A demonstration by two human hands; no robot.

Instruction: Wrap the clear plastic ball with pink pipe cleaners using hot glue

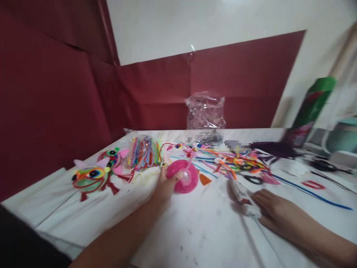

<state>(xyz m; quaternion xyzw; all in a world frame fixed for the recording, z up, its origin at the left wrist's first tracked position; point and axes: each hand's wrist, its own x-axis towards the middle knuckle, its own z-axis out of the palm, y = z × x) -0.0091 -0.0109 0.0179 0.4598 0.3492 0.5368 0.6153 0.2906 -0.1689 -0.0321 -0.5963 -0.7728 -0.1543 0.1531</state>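
My left hand [167, 183] is closed on the edge of a round pink piece [192, 180], with the thumb over its front. This piece is dish-like, with a pale shiny centre and a light pink strip sticking up from it. On the right, my right hand [272, 208] has its fingers and thumb around the back end of a white glue gun [243, 197]. Blur softens the fingers there. The nozzle points away, towards the pile, and a thin cord trails back from the rear. An orange-brown scrap [205, 179] lies just right of the pink piece.
Two colourful animal-head ornaments with tassels [92, 176] stand at left. Behind are a bundle of pipe cleaners [145, 152], a loose pipe-cleaner pile [240, 162] and a clear plastic bag [206, 111]. A tape roll [288, 167], black ring [253, 179] and green container [314, 108] sit at right.
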